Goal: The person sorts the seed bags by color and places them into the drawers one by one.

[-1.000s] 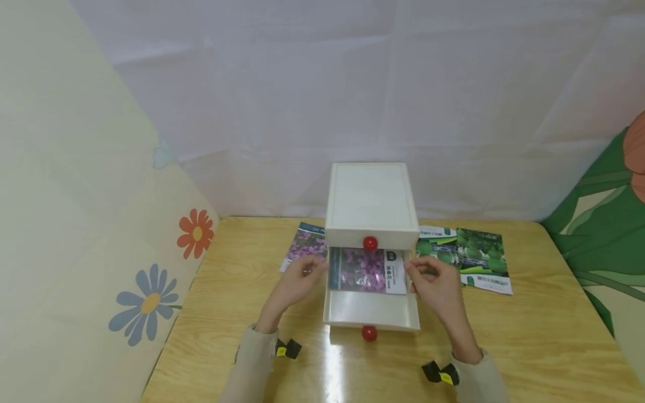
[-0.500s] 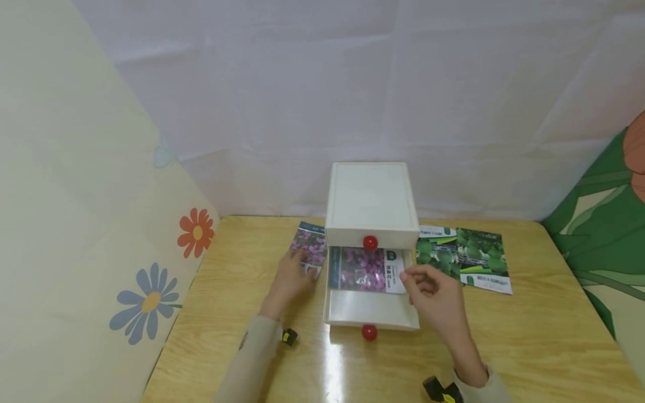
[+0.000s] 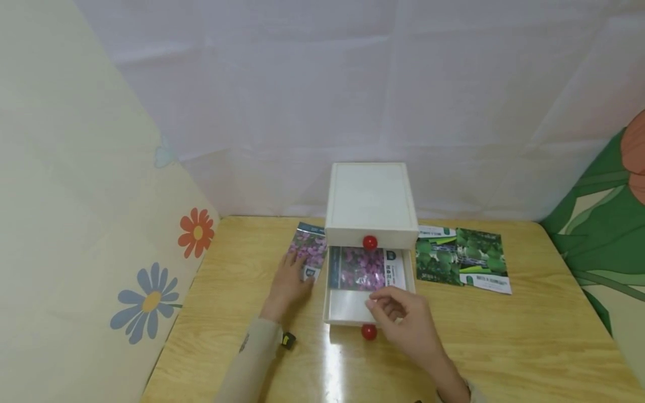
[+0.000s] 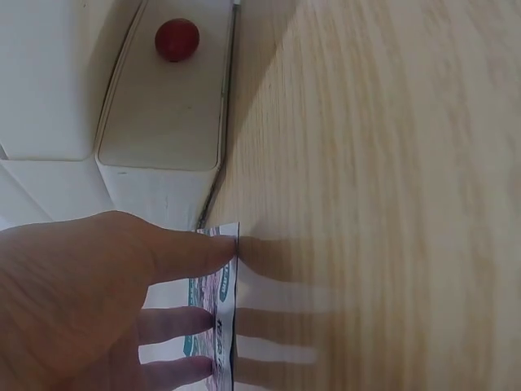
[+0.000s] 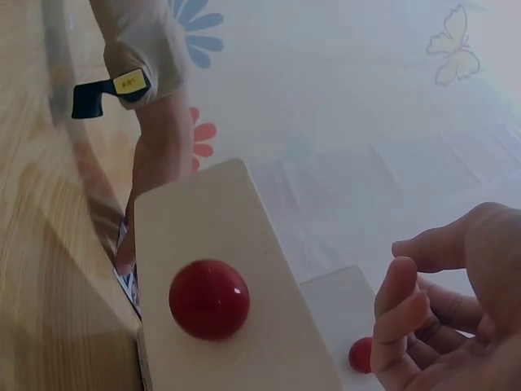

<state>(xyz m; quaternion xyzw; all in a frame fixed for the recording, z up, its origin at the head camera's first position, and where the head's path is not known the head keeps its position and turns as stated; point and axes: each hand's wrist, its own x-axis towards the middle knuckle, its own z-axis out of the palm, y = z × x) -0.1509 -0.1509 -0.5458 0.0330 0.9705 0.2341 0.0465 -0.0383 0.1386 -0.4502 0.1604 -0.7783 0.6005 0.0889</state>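
Observation:
A small white drawer box [image 3: 370,196] stands on the table with its lower drawer [image 3: 346,307] pulled out. Inside that drawer lies a packet with purple flowers [image 3: 364,270]. Left of the box, my left hand [image 3: 286,286] rests on a second purple-flower packet [image 3: 313,246]; in the left wrist view its thumb and straight fingers touch the printed packet [image 4: 224,322]. My right hand [image 3: 407,323] hovers over the drawer's front right, fingers loosely curled around nothing. Close to it is the lower red knob [image 3: 369,332], seen large in the right wrist view as a round knob [image 5: 209,299].
Two overlapping green packets [image 3: 481,254] lie right of the box. The upper drawer, with its own red knob [image 3: 370,242], is closed. A white cloth [image 3: 282,112] hangs behind the table [image 3: 544,336], and a flower-printed panel [image 3: 101,224] stands at left.
My left hand has left the drawer's side and come down on the packet at left. My right hand has moved from the drawer's right edge toward its front. The drawer has stayed out.

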